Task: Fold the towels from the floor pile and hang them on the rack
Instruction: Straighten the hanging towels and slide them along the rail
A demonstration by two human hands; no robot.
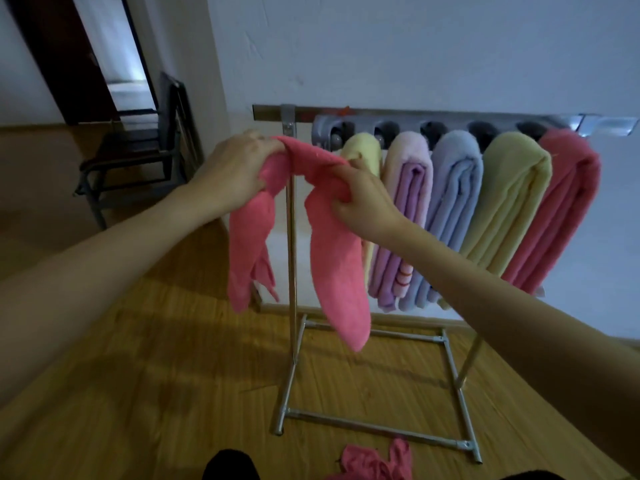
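Both hands grip pink towel (332,251) at 12: L hand (232,169), R hand (360,199). Bare rack (290,237) end at 11; hung towels (485,209) at 1. Floor pile (377,462) cut off at 6.

Right of the rack's upright post (292,216) five hung towels (460,202) crowd the bar, while left of it open air reaches a black chair (138,150).

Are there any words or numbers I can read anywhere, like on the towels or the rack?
None: no words, numbers or labels can be read.
The pink towel in both hands is plain.
The lilac towel on the rack has small orange stripes, not letters.
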